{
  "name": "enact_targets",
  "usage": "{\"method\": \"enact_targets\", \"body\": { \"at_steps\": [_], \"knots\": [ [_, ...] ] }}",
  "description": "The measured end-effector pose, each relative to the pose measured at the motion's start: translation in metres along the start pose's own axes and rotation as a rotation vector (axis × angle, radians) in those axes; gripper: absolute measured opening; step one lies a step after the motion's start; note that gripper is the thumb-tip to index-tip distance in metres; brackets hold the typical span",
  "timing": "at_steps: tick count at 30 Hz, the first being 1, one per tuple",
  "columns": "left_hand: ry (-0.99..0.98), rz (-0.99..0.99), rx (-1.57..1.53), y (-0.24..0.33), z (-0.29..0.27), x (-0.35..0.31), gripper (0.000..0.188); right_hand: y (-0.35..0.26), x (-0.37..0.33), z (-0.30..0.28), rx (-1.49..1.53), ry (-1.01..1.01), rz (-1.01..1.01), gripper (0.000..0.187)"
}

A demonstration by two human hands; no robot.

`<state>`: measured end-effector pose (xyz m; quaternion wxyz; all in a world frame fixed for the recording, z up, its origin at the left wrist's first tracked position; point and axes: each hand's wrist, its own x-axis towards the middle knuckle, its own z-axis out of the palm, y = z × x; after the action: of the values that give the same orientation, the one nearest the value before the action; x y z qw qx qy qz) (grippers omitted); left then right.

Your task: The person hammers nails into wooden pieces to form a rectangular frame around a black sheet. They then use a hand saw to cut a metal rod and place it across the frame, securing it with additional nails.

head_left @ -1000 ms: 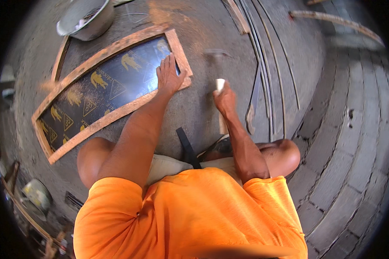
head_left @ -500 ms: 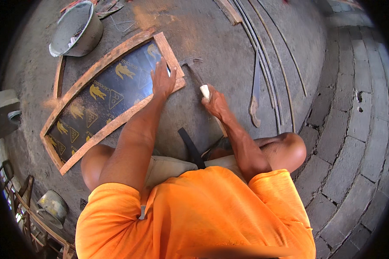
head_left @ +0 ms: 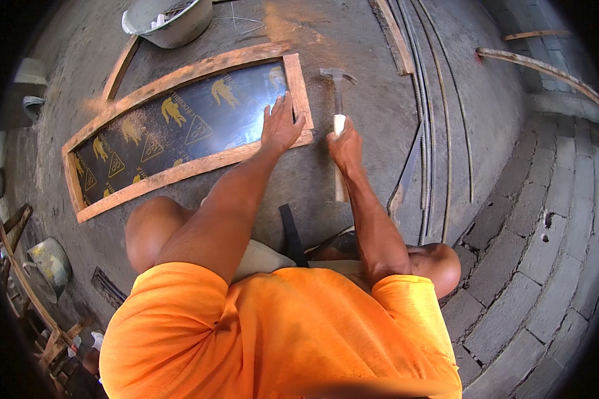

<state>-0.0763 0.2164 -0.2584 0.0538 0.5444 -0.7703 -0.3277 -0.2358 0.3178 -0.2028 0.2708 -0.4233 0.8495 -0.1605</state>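
Observation:
A wooden frame point(head_left: 180, 174) with a shiny black panel point(head_left: 199, 110) inside it, printed in yellow, lies on the floor to the left. My left hand point(head_left: 283, 125) rests with fingers outstretched near the panel's right end, by the frame's short end piece. To the right of that corner, my right hand point(head_left: 345, 146) grips a claw hammer point(head_left: 339, 100) by its pale handle. The metal head points away from me, apart from the frame. Below my right hand, the end of a wooden piece point(head_left: 340, 186) shows beside my forearm; I cannot tell whether it belongs to the hammer.
A grey bucket point(head_left: 173, 33) stands beyond the frame, near a loose wood strip point(head_left: 122, 70). Long metal rods point(head_left: 434, 100), a plank point(head_left: 394, 40) and a handsaw point(head_left: 406, 166) lie to the right. Grey blocks point(head_left: 529, 219) form rows farther right. A stained pail point(head_left: 50, 263) sits at lower left.
The hammer has swung from leaning toward the frame to pointing straight away from me, its head farther from the corner. My left hand stays on the frame's right end. The view has turned.

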Motion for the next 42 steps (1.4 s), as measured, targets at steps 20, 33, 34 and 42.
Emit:
{"method": "enact_targets", "body": {
  "at_steps": [20, 33, 34, 42],
  "knots": [
    [0.172, -0.088, 0.049, 0.009, 0.009, 0.019, 0.072, 0.013, -0.036, -0.008, 0.282, 0.103, 0.244, 0.069],
    [0.190, -0.126, 0.121, 0.011, 0.016, 0.029, 0.066, 0.008, 0.030, 0.002, 0.222, -0.077, 0.107, 0.070],
    [0.196, -0.127, 0.101, 0.012, 0.016, 0.029, 0.066, 0.007, 0.036, 0.002, 0.173, -0.135, 0.062, 0.070],
    [0.200, -0.170, 0.113, 0.011, 0.018, 0.031, 0.070, 0.010, 0.066, 0.000, 0.308, -0.070, 0.100, 0.067]
  ]
}}
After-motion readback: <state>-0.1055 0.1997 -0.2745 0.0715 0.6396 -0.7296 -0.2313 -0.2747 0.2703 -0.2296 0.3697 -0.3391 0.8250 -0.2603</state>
